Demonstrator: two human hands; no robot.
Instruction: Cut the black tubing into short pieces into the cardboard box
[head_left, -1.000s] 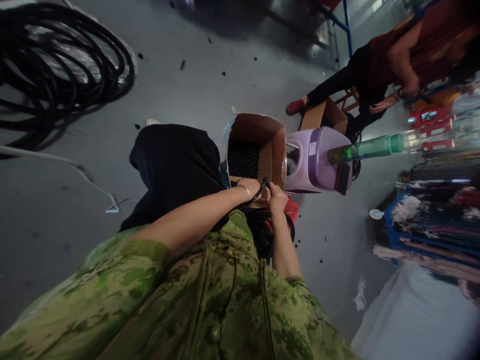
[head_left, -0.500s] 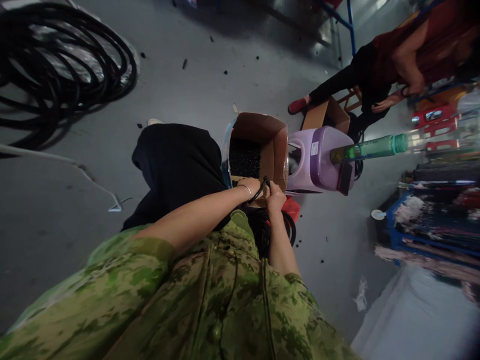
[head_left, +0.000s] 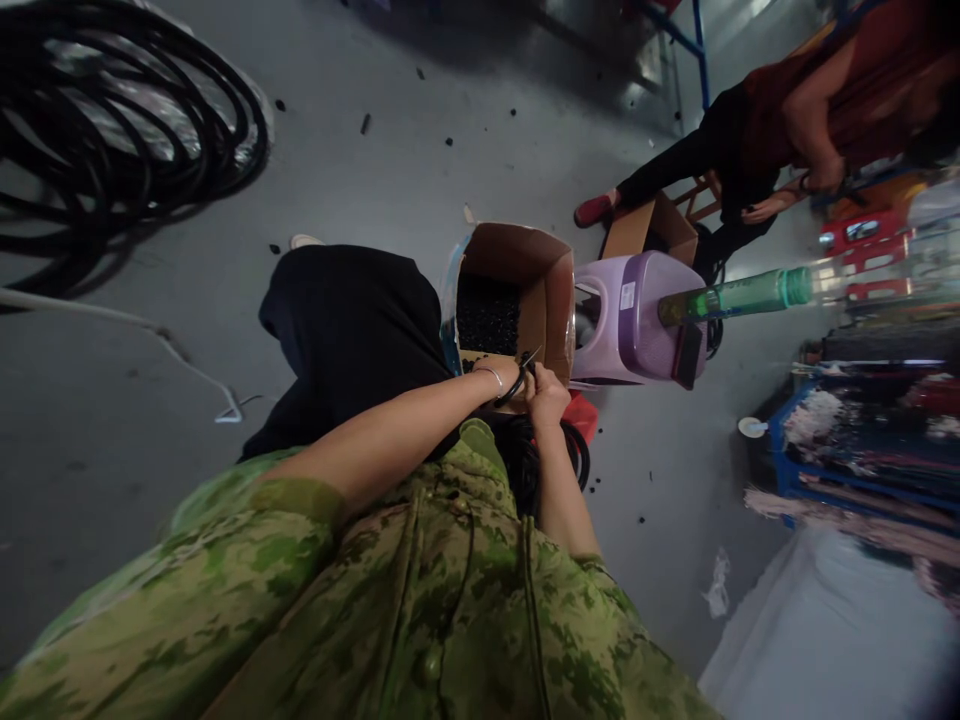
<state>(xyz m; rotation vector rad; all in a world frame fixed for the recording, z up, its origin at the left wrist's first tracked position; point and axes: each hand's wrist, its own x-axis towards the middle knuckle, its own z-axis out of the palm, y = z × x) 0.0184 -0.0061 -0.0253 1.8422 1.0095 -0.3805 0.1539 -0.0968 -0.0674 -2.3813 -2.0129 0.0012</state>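
My left hand [head_left: 501,374], with a bracelet at the wrist, is closed round scissors [head_left: 531,356] whose blades stick out open past the fingers. Close beside it, my right hand [head_left: 548,395] pinches a thin black tube [head_left: 530,369], of which only a short end shows. Both hands are over the near edge of a cardboard box [head_left: 551,310]. Small black pieces [head_left: 487,315] lie heaped inside the box. Below the hands, a coil of black tube [head_left: 579,455] lies partly hidden by my right forearm.
A lilac stool [head_left: 634,300] bearing a green bottle [head_left: 750,294] stands right of the box. Beyond it, a person [head_left: 810,120] works by another cardboard box [head_left: 637,228]. Large black tube coils [head_left: 225,150] lie at left. Something red [head_left: 581,415] sits beside the box.
The scissor blades have spread and now show between my hands, where a dark end stood before. My right hand has shifted slightly; the view has drifted a little.
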